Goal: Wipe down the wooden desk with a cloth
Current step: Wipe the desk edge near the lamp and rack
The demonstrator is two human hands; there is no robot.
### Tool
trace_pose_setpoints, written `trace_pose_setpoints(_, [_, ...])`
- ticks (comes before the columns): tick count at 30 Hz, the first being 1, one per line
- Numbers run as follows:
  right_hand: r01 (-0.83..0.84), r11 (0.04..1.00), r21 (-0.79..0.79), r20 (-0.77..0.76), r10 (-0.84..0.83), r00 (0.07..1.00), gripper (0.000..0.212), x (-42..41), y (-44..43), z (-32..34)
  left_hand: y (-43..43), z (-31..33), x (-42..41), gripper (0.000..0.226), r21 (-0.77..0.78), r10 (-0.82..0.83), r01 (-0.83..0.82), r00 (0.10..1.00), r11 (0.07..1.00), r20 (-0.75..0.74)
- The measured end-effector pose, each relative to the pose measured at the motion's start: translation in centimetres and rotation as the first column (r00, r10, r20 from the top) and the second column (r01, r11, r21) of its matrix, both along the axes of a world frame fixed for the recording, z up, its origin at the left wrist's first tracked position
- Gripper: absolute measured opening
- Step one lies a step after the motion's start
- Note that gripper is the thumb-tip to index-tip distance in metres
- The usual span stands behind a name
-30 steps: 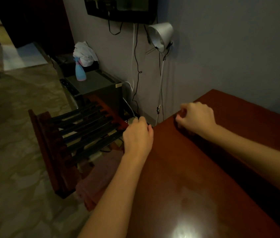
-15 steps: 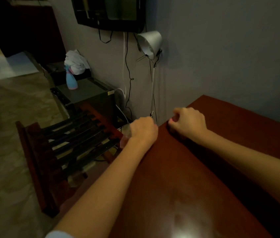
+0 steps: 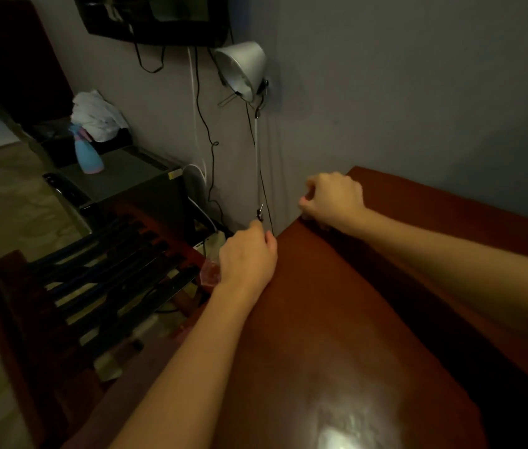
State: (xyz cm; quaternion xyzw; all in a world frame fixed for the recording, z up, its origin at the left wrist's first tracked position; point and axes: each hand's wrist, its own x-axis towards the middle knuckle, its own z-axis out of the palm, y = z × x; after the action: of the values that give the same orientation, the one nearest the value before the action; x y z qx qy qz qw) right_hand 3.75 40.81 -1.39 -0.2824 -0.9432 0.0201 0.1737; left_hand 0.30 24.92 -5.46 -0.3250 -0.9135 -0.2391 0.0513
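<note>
1. The wooden desk [image 3: 337, 319] fills the lower right; its glossy red-brown top runs back to a grey wall [image 3: 418, 92]; a bright patch of glare [image 3: 337, 426] sits on the surface near the bottom of the view.
2. The left hand [image 3: 246, 257] lies at the desk's left edge, back upward; its fingers are drawn together and curl down over the edge, closed on a pinkish cloth [image 3: 210, 274]; only a small scrap of it shows, just beside the wrist and below the desk top (the hand and forearm hide the rest).
3. The right hand [image 3: 334, 199] sits at the desk's far left corner, touching the top; its fingers are curled in toward the palm, the thumb tip close to the forefinger; whether anything lies between them I cannot tell.
4. Both forearms are bare; the right one crosses the desk top from the right side; the left one comes up from the bottom along the desk's left edge.
5. Against the wall, between the two hands, a thin lamp pole [image 3: 258, 163] rises to a silver shade [image 3: 240, 69]; dark cables [image 3: 206, 131] hang down the wall from a dark screen [image 3: 159, 17] mounted above.
6. Left of the desk stands a dark slatted rack [image 3: 94, 273]; beyond it a low dark cabinet [image 3: 120, 179] carries a blue spray bottle [image 3: 87, 153]; a white bundle [image 3: 99, 116] lies just behind the bottle; a pale patterned floor [image 3: 3, 202] spreads to the left.
</note>
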Motion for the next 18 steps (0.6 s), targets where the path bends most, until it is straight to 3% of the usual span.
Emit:
trace_pose_setpoints(4, [0.029, 0.999, 0.025, 0.003, -0.029, 1.0, 0.02, 1.1, -0.4, -0.1, 0.3, 0.0, -0.1, 0.027, 0.005, -0.018, 0.018, 1.0, 1.0, 0.016])
trace_pose_setpoints(9, [-0.242, 0.97, -0.027, 0.011, 0.243, 0.97, 0.023, 4.2, -6.1, -0.5, 0.4, 0.0, -0.2, 0.028, -0.038, 0.004, -0.003, 1.0, 0.999, 0.005])
trace_pose_setpoints(12, [-0.149, 0.989, -0.021, 0.067, 0.15, 0.986, 0.024, 3.9, -2.9, 0.1, 0.4, -0.3, -0.4, 0.03, -0.024, 0.011, -0.011, 1.0, 1.0, 0.011])
trace_pose_setpoints(15, [0.001, 1.0, 0.015, 0.019, -0.001, 1.0, 0.025, 0.9, 0.1, 0.5, 0.5, -0.1, -0.2, 0.033, -0.065, 0.051, -0.049, 0.998, 0.997, 0.032])
trace_pose_setpoints(18, [-0.033, 0.999, 0.032, -0.033, 0.034, 0.999, 0.023, -2.3, -2.3, -0.9, 0.4, 0.4, 0.0, 0.032, -0.127, 0.102, -0.09, 0.991, 0.988, 0.09])
